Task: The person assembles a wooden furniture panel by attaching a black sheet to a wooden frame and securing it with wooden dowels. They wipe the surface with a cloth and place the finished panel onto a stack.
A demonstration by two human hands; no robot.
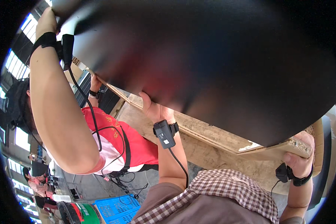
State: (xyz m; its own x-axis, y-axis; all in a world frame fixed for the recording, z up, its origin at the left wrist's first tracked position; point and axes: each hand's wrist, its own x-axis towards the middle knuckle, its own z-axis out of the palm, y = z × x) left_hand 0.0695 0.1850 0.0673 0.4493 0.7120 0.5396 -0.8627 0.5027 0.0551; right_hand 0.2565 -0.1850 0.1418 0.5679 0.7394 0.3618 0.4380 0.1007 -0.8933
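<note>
Black panel (pixel 220 74), far edge indistinct.

A smooth, dark face with a satin sheen is shown by the large panel (pixel 220 63), on which blurred reddish and bluish reflections are carried, while its pale edging (pixel 268 153) is seen as bare, unvarnished wood, left coarse and splintery at the cut end. Matt, scuffed wood is shown by the board (pixel 227 164) beneath. Soft woven cloth is seen in the checked collar (pixel 227 186) and red vest (pixel 140 147), whereas plastic is suggested by the dull black wrist box (pixel 162 132) and the smooth, perforated blue crate (pixel 114 211).
</note>
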